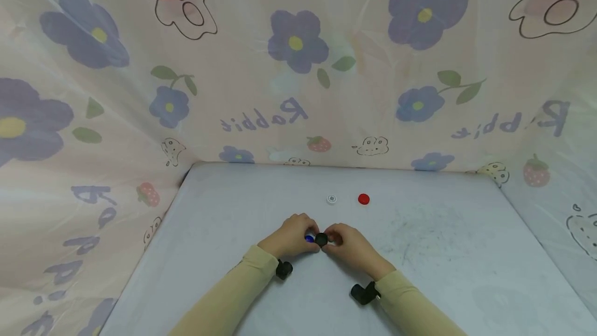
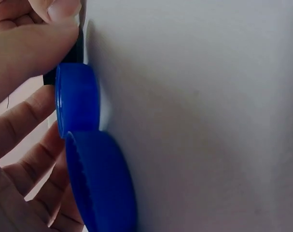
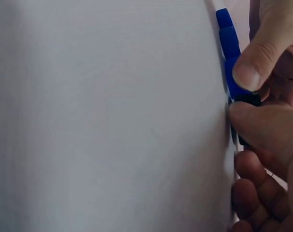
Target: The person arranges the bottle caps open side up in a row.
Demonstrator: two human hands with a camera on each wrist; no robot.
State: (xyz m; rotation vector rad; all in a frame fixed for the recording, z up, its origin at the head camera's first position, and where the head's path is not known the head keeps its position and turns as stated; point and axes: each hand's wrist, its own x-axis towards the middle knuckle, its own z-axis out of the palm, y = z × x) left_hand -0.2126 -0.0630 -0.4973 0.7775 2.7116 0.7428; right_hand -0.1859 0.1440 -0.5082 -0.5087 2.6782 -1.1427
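Between the two hands, close over the white tabletop, is a small black bottle cap [image 1: 321,239]. My left hand [image 1: 294,235] pinches it from the left with thumb and index finger. From the right, my right hand [image 1: 353,248] pinches the same cap, its thumb [image 3: 252,116] lying over the dark side. Inside the curve of the left hand a blue cap [image 1: 309,238] sits beside the black one. The left wrist view shows this blue cap [image 2: 78,99] standing on its flat side with a larger-looking blue cap [image 2: 105,183] nearer the camera. Several blue pieces line up in the right wrist view.
Beyond the hands lie a white cap [image 1: 331,199] and, to its right, a red cap [image 1: 364,199]. A printed curtain [image 1: 354,92] with flowers and rabbits hangs behind the table [image 1: 242,191] and along its sides.
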